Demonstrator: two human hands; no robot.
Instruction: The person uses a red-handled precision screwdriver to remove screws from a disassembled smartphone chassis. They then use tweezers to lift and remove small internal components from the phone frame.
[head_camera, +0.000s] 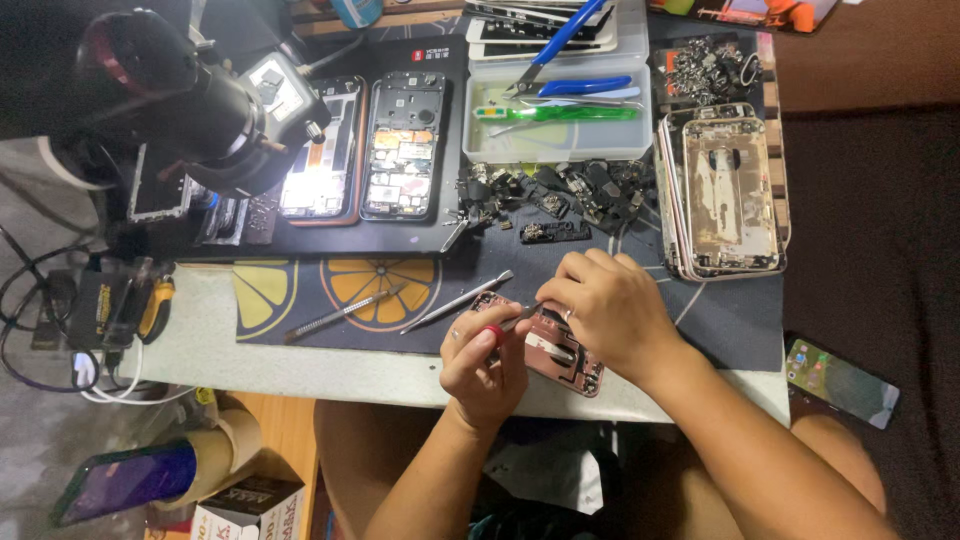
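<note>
Nearest, left hand (485, 365) pinching a slim metal tool (520, 318) over the pink phone housing (545, 350) at the table's near edge; right hand (605, 305) pressing it down. Best kept flat, tip shallow, pressure light

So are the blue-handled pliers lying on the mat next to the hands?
No, the blue-handled pliers rest on the clear plastic box at the far side of the table.
</note>
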